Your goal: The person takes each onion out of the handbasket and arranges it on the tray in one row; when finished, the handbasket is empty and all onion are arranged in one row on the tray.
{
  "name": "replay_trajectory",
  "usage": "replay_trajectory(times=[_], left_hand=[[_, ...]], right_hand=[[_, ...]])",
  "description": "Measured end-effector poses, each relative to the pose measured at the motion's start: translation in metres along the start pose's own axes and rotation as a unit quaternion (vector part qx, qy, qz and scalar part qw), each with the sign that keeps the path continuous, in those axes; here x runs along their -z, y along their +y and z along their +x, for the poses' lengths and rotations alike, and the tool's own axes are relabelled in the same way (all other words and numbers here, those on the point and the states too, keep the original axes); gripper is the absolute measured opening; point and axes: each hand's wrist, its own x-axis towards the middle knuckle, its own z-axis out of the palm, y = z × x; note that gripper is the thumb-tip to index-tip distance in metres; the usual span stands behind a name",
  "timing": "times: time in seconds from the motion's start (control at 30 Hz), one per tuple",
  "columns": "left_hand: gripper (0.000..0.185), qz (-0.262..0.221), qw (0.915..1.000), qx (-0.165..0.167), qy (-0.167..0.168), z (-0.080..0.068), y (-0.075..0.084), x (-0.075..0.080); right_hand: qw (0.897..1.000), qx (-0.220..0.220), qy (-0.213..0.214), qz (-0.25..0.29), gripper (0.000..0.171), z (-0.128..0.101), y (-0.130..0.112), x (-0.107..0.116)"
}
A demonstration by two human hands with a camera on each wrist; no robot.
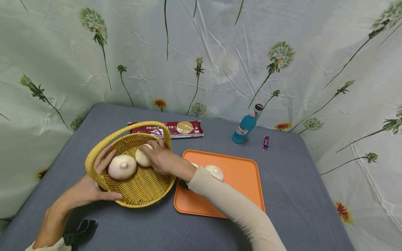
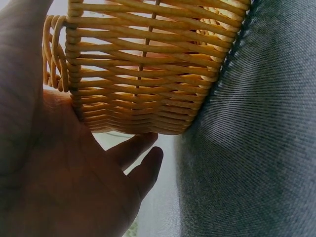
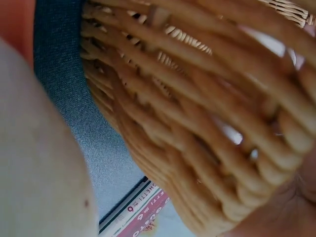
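One pale bulb (image 1: 142, 158) is partly covered by the right hand (image 1: 162, 159).

Toward the worktop's (image 1: 301, 198) left edge stands a yellow woven basket (image 1: 141, 190), handle up, its side held by the left hand (image 1: 83, 190), with one pale bulb (image 1: 120, 167) lying nub-up inside and a second bulb (image 1: 141, 158) beside it in the right hand's (image 1: 163, 158) grip.
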Motion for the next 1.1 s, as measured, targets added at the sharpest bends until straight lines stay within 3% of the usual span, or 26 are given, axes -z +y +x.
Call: replay_trajectory(times=[0.5,0.87,1.1], left_hand=[[0.140,0.004,1.0000,0.006,-0.003,0.001,0.001,0.001],[0.140,0.013,0.9999,0.010,-0.004,0.000,-0.001,0.000],[0.140,0.027,0.9996,0.000,0.003,0.000,-0.002,-0.001]], right_hand=[[0.996,-0.017,0.060,-0.061,0.050,-0.005,-0.007,0.003],[0.996,0.058,0.062,0.018,0.052,-0.009,0.001,0.011],[0.991,0.098,0.081,0.038,0.051,-0.016,0.005,0.013]])
